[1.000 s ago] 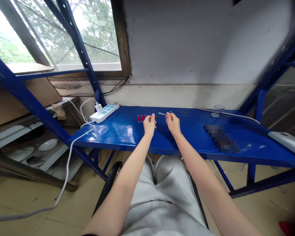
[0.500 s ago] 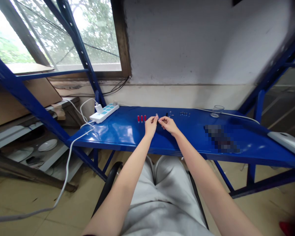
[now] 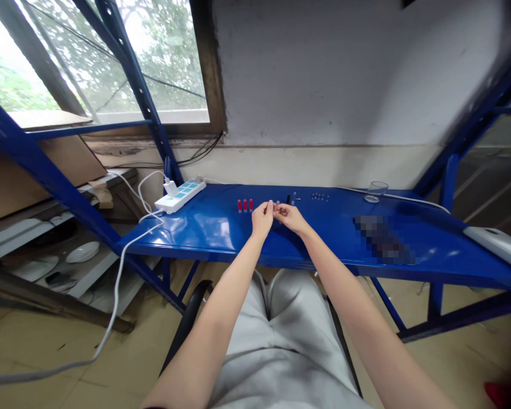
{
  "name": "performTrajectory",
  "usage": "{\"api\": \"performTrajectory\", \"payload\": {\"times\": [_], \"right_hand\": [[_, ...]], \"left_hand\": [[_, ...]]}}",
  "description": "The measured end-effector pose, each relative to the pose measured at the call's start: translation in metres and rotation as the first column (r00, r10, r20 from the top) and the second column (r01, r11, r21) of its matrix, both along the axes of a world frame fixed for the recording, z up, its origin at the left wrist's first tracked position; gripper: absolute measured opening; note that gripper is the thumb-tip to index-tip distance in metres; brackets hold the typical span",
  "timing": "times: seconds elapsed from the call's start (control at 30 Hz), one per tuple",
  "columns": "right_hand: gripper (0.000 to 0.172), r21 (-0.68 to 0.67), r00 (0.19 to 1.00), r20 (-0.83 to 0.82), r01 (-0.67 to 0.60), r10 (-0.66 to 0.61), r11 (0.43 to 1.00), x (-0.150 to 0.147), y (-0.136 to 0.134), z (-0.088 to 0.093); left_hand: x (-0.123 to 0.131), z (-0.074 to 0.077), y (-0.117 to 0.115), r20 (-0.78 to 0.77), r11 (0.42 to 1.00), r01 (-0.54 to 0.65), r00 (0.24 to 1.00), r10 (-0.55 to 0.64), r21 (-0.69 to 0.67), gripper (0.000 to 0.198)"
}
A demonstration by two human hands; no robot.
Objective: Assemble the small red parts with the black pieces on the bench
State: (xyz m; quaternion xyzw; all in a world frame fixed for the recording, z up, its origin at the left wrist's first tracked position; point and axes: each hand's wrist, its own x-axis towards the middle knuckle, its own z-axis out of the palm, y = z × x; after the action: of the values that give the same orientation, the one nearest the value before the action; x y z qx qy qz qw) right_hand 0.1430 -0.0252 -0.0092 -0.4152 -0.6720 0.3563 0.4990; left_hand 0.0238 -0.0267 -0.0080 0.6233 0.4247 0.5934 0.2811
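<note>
My left hand [image 3: 262, 219] and my right hand [image 3: 290, 217] meet over the blue table [image 3: 204, 233], fingertips pinched together. Between them is a small clear piece [image 3: 277, 203], mostly hidden by the fingers; its kind is too small to tell. Left of my left hand, three small red tubes [image 3: 245, 205] with pale lower ends stand in a row. Just beyond my right hand lie a small black piece [image 3: 288, 199] and a small clear part [image 3: 293, 197]. Farther right, several tiny metal-looking parts [image 3: 321, 197] form a row.
A white power strip [image 3: 181, 196] with a plug and cable lies at the table's left end. A clear glass [image 3: 375, 192] stands at the back right. A pixelated dark object [image 3: 383, 238] lies before it, and a white device [image 3: 498, 247] sits at the right edge.
My fingertips have drawn closer together, and my right hand has shifted slightly left. The small clear piece, plainer between the fingers before, is now more covered.
</note>
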Motion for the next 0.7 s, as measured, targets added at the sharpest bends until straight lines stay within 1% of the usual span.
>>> {"api": "performTrajectory", "payload": {"times": [0.1,0.2,0.37,0.43,0.5,0.57,0.63,0.7], "right_hand": [[0.04,-0.016,1.0,0.007,-0.012,0.012,1.0,0.0,-0.001,0.001],[0.039,-0.032,1.0,0.014,-0.022,0.022,0.999,-0.001,-0.004,0.004],[0.034,-0.006,0.998,0.034,-0.046,0.047,0.999,-0.002,-0.004,0.002],[0.033,0.013,0.999,0.041,-0.029,0.028,0.999,-0.001,-0.003,0.0],[0.03,0.047,0.997,0.064,0.034,-0.037,0.998,0.0,0.0,-0.001],[0.028,0.112,0.979,0.118,0.154,-0.167,0.982,0.003,0.002,-0.002],[0.023,0.197,0.926,0.193,0.288,-0.325,0.937,0.007,0.003,-0.003],[0.019,0.257,0.847,0.27,0.395,-0.458,0.882,0.012,0.003,-0.003]], "left_hand": [[0.0,0.0,0.001,0.003,1.0,-0.013,1.0,0.013,-0.003,0.028],[-0.001,0.0,0.0,-0.016,0.999,-0.053,0.998,0.053,-0.007,0.026],[-0.002,0.002,-0.002,-0.043,0.994,-0.101,0.994,0.099,-0.034,0.023],[-0.002,0.002,-0.002,-0.044,0.993,-0.106,0.994,0.104,-0.046,0.021],[-0.001,0.0,0.0,-0.031,0.993,-0.103,0.994,0.102,-0.049,0.018],[-0.001,-0.002,0.002,-0.013,0.994,-0.095,0.995,0.095,-0.046,0.016],[-0.001,-0.004,0.004,-0.008,0.996,-0.079,0.997,0.078,-0.044,0.016],[0.0,-0.006,0.005,-0.021,0.997,-0.058,0.998,0.057,-0.047,0.016]]}}
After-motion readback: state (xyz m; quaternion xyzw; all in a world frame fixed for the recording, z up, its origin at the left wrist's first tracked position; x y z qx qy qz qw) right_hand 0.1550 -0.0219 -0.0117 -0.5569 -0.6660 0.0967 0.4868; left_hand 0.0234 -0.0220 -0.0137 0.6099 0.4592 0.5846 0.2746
